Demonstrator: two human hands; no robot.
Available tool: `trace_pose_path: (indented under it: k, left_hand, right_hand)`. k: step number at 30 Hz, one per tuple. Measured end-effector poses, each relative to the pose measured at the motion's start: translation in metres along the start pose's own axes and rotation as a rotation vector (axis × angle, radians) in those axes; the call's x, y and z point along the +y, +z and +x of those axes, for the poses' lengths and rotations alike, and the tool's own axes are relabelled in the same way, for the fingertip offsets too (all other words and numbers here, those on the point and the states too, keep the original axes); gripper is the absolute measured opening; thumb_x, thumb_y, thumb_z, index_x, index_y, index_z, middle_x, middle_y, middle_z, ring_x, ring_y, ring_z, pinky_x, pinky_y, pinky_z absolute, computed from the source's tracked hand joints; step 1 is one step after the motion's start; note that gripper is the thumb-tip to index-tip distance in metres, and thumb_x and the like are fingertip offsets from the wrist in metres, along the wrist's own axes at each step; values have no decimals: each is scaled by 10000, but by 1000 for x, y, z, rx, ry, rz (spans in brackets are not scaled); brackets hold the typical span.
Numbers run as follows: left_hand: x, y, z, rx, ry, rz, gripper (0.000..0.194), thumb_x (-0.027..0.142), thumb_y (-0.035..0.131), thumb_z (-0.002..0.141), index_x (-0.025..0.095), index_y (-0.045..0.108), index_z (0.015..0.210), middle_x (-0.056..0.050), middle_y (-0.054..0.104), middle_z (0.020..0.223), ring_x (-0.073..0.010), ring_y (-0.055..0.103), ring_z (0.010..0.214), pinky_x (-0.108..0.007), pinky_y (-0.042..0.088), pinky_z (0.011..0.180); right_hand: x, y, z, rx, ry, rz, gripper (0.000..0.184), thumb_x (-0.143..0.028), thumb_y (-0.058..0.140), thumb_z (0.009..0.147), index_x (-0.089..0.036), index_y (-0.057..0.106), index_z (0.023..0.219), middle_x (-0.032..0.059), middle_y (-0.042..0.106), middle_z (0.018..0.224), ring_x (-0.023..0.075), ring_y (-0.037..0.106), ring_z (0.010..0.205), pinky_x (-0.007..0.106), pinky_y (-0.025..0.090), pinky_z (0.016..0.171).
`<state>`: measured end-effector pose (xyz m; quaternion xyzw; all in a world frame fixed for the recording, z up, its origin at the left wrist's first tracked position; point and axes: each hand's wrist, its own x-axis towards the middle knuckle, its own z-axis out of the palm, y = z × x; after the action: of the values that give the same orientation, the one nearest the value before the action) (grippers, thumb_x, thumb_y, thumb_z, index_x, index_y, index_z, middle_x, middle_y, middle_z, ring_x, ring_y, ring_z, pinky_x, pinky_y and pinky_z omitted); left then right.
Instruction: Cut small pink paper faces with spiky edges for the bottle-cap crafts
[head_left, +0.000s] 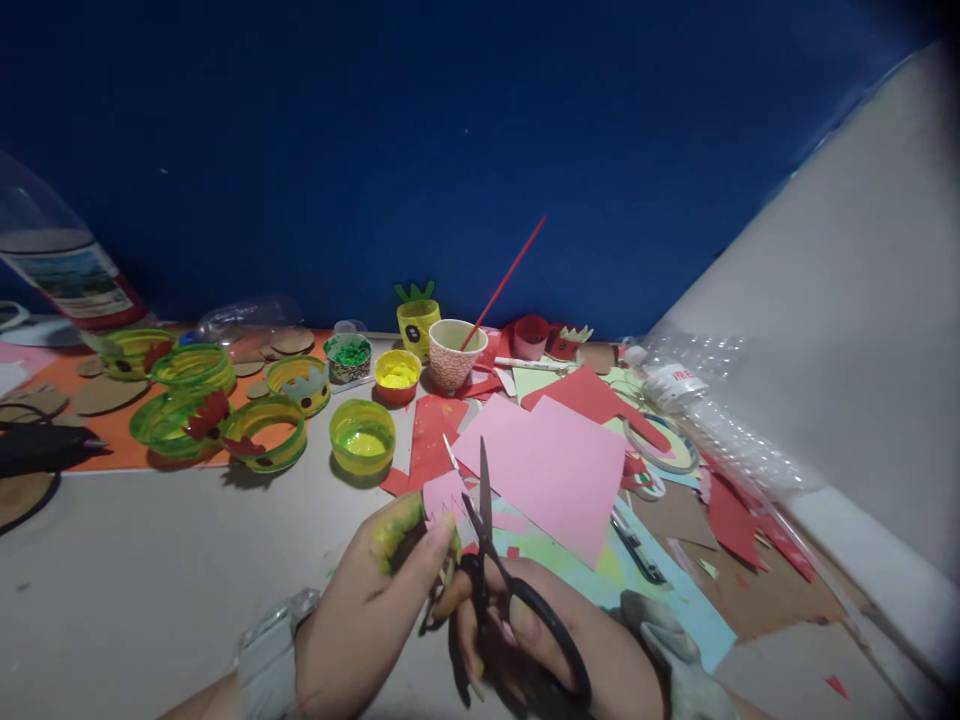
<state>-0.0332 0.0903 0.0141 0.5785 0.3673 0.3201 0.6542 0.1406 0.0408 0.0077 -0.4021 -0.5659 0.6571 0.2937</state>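
- Small pink paper piece, marked with a drawn zigzag line; held upright above the bench, near its front.
- Left hand, closed on the pink piece between thumb and fingers; yellow-green paint on the fingers; pale grey cuff at the wrist.
- Right hand, gripping black-handled scissors by the loops; blades parted, tips pointing away from the person, just beside the piece; contact with the paper cannot be told.
- Larger pink sheets, overlapping, beyond the scissors; red paper to their left, light blue sheet partly beneath.
- Pen-like tool, dark and clear, lying on the blue sheet.
- Yellow-green cup, open, beyond the left hand.
- Red cup of yellow paint, behind it; small cup with green contents to its left.
- Patterned paper cup, upright, a slanted red stick standing in it.
- Yellow cup with green paper leaves, just behind the patterned cup.
- Several yellow-green rings, one in front, grouped on and beside an orange sheet, at left.
- Large labelled bottle, tilted, far left.
- Bubble wrap, at right against the pale panel.
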Motion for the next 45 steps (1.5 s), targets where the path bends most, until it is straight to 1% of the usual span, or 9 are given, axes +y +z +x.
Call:
trace_pose_path:
  k: [4,8,11,17,20,27,31,34,45]
  left_hand:
    - [1,-1,-1,-37,-32,-28,382,499,417,975,187,521,782,17,473,623,-123,459,602,-233,415,581]
    - [-4,-2,0,23,0,-6,352,486,459,963,188,567,810,7,531,681,-122,495,656,-220,441,644]
    - [-5,-1,0,19,-4,-30,334,474,471,961,187,579,829,9,547,680,-116,498,638,-212,443,630]
    - [-1,-1,-1,-97,-26,-151,354,508,468,952,186,587,863,34,494,595,-87,433,467,-206,403,493]
    - [-2,-1,-1,-43,15,-93,337,481,471,958,186,627,908,16,535,634,-100,472,541,-198,440,546]
    - [-1,-2,-1,29,71,46,325,388,462,973,170,635,805,-19,577,676,-138,534,649,-226,480,633]
    - [-3,-3,-2,10,59,32,357,418,452,970,175,604,757,-13,562,643,-135,514,594,-228,467,589]
    - [-5,-3,-3,13,71,29,334,410,458,973,184,618,787,-8,581,679,-129,515,636,-210,469,625]
    - [-5,-2,-2,2,66,-3,303,390,459,979,184,615,820,1,576,706,-115,502,657,-183,460,628]
  right_hand:
    - [-5,2,0,16,-18,-40,638,-692,371,918,-105,600,1019,50,571,709,95,455,530,200,380,497]
    - [-7,2,-2,-50,-39,-37,663,-703,371,910,-96,619,1009,49,559,705,118,506,584,222,416,545]
    - [-6,1,-3,-78,-20,-23,677,-717,395,893,-86,619,993,43,533,720,121,495,604,227,411,553]
    - [-7,-3,-2,-128,-38,-61,652,-710,389,899,-103,620,958,21,483,736,117,451,614,235,390,555]
    - [-7,-3,-3,-122,-9,-97,641,-705,405,896,-113,627,1006,10,471,732,115,426,602,237,375,548]
    - [-4,2,-4,-45,46,-113,700,-752,400,861,-135,665,1058,2,467,730,119,400,600,244,346,543]
    - [-4,3,-4,-39,51,-152,735,-781,381,844,-142,686,1039,-2,468,712,127,400,613,248,356,564]
    - [-5,3,-4,-46,64,-162,752,-795,370,836,-145,688,1041,3,484,715,130,418,614,251,358,567]
    - [-3,2,-4,-56,58,-148,683,-738,386,876,-144,677,1050,3,476,716,130,406,616,256,347,567]
